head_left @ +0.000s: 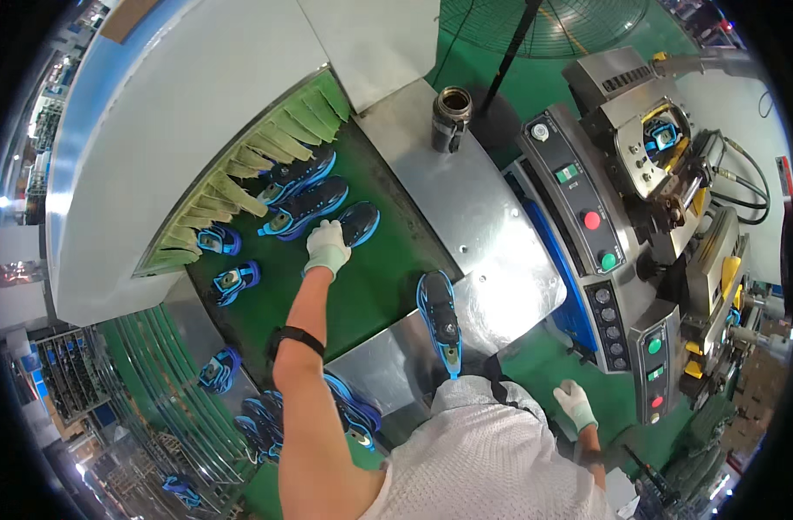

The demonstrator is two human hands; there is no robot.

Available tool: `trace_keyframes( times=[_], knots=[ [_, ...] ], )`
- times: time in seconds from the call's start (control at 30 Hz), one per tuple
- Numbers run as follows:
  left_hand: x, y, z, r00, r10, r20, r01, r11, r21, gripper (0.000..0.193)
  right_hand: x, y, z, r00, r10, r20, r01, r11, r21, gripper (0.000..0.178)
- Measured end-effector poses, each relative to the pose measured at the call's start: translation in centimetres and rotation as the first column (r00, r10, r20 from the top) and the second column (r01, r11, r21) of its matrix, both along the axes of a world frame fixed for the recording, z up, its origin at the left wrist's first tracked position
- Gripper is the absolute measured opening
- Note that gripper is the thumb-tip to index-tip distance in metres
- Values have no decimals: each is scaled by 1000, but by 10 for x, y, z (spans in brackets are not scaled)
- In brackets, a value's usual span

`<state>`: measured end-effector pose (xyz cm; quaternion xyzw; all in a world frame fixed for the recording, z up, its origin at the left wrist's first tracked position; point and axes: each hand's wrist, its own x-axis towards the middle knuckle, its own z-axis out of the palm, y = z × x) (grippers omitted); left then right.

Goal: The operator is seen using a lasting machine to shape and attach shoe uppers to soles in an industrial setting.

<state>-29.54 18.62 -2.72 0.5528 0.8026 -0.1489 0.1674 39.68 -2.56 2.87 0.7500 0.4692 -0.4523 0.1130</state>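
My left hand (329, 249), in a white glove, reaches over the green conveyor belt (362, 290). Its fingers are closed around the rear of a black shoe with a blue sole (362, 223), and the toe sticks out past them. Beside it on the belt lies a similar shoe (308, 208), with another shoe (301, 176) behind that one. Low at my right side hangs my gloved right hand (575, 405), its fingers loosely apart and nothing seen in them. Near my waist, a single shoe (438, 316) rests across the metal table edge, toe pointing away from me.
A green strip curtain (266, 165) hangs from the white machine housing (206, 104). More shoes (234, 282) sit at left, several beside my left arm. A steel flask (451, 120) stands on the metal table (500, 260). Right of it is a press machine with buttons (591, 220).
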Motion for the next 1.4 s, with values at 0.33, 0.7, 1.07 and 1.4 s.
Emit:
trace_keyframes(
  times=[0.33, 0.7, 1.07, 1.4],
  knots=[
    [131, -65, 116, 832, -68, 550, -162, 920, 358, 69, -122, 124, 48, 841, -45, -539, 190, 958, 216, 60],
    [281, -7, 232, 37, -555, 831, 19, 832, 555, 64, -157, 141, 159, -312, -390, -867, 214, 860, -464, 67],
    [507, 284, 253, 298, -619, 727, 202, 785, 586, 61, 52, 158, 210, -260, -2, -966, 749, 631, -203, 89],
    [662, 448, 165, 680, -652, 336, 311, 671, 673, 84, 120, 142, 222, -379, 100, -920, 848, 435, -303, 119]
  ],
)
